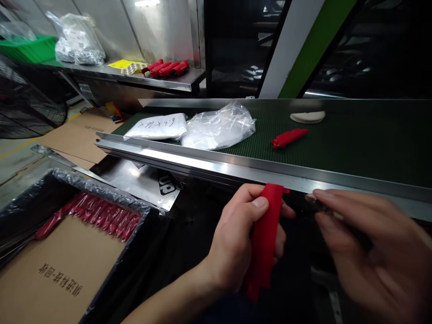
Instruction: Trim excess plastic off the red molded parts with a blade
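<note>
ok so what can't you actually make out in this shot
- Right hand, head view: motion blur smears it, so whether its fingers pinch something dark and thin is unclear.
- Red sleeve in the left hand: the palm covers its middle, and the lower end fades into dark.
- Red pieces in the lined carton: glare on the plastic makes them uncountable.
- Handwriting on the white bag: too small.

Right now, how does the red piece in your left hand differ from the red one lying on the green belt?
The red piece in hand stands nearly upright, gripped by the left hand; the red piece on the belt lies flat, untouched. The held one looks flat and open; the belt one looks rolled and closed. Both are the same bright red.
</note>
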The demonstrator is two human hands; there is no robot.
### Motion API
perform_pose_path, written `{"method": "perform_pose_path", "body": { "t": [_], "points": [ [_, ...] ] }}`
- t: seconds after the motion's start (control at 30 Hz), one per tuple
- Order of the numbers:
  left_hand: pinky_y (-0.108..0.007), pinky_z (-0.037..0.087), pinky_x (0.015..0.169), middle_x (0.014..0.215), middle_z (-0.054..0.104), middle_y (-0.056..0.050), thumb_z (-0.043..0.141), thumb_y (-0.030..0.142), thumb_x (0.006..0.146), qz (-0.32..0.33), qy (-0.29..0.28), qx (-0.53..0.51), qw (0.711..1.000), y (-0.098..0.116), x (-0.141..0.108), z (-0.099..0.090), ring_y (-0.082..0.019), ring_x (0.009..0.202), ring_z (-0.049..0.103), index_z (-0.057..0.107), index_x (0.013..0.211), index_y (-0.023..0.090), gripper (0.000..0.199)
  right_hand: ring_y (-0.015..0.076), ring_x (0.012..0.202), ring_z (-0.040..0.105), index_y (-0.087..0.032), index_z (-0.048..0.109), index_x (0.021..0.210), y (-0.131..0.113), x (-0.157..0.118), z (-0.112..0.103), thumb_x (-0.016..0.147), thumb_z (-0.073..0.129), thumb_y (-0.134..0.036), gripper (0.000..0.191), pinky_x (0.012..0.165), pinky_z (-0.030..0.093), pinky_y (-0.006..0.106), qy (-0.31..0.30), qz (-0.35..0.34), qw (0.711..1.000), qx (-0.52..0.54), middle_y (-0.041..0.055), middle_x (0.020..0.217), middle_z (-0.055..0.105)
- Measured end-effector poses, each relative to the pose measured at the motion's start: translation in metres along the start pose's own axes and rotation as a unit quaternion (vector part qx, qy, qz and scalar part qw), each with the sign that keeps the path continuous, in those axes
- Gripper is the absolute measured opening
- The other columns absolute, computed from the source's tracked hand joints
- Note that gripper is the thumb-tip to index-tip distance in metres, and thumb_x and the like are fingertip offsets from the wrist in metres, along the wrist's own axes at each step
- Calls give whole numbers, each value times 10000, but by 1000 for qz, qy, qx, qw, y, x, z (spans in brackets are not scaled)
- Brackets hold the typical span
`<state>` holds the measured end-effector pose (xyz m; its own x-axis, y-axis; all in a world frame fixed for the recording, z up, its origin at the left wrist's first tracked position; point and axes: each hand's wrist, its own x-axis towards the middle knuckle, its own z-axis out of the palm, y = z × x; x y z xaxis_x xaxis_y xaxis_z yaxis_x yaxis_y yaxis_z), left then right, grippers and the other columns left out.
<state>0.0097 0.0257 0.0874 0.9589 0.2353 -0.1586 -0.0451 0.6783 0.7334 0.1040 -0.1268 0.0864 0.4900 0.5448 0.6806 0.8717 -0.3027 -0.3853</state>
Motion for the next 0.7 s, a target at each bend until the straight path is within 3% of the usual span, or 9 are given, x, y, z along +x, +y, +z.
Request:
{"method": "perform_pose_path", "body": {
  "t": [0.1, 0.2, 0.27, 0.43, 0.7],
  "points": [
    [-164, 376, 430, 885, 650, -54, 470, 417, 941, -5, 3, 10, 1000, 0, -1, -1, -69, 477, 488, 591, 948, 175, 271, 217, 981, 652, -312, 535, 1416, 3, 6, -5, 843, 625, -78, 626, 809, 496, 385, -29, -105, 993, -48, 47, 1209, 659],
    [-157, 372, 431, 642, 590, -23, 446, 425, 947, -21, 5, 11, 1000, 0, 0, -1, -75, 434, 440, 581, 959, 177, 283, 231, 999, 646, -247, 536, 1418, 4, 10, -7, 824, 629, -64, 628, 817, 492, 394, -47, -142, 987, -66, 60, 1223, 657],
    [-155, 362, 423, 551, 536, -2, 432, 432, 951, -31, 2, 14, 999, -1, 1, 0, -76, 409, 407, 577, 958, 176, 294, 233, 1020, 639, -229, 561, 1382, 2, 11, -6, 830, 625, -62, 580, 845, 485, 397, -53, -140, 987, -64, 61, 1208, 663],
    [-162, 360, 421, 538, 532, -3, 416, 435, 956, -33, 10, 27, 999, -1, -1, 1, -82, 410, 404, 584, 963, 172, 312, 216, 1045, 606, -195, 592, 1271, -5, 10, -7, 920, 535, -79, 374, 855, 436, 384, -74, -107, 988, -79, 64, 1161, 666],
    [-151, 346, 413, 575, 565, -9, 445, 407, 951, -14, -11, 35, 999, -5, -3, 1, -76, 403, 434, 581, 926, 158, 284, 220, 1036, 617, -145, 619, 1238, 2, 10, -5, 919, 567, -87, 328, 859, 451, 388, -77, -111, 988, -78, 85, 1152, 675]
  ]
}}
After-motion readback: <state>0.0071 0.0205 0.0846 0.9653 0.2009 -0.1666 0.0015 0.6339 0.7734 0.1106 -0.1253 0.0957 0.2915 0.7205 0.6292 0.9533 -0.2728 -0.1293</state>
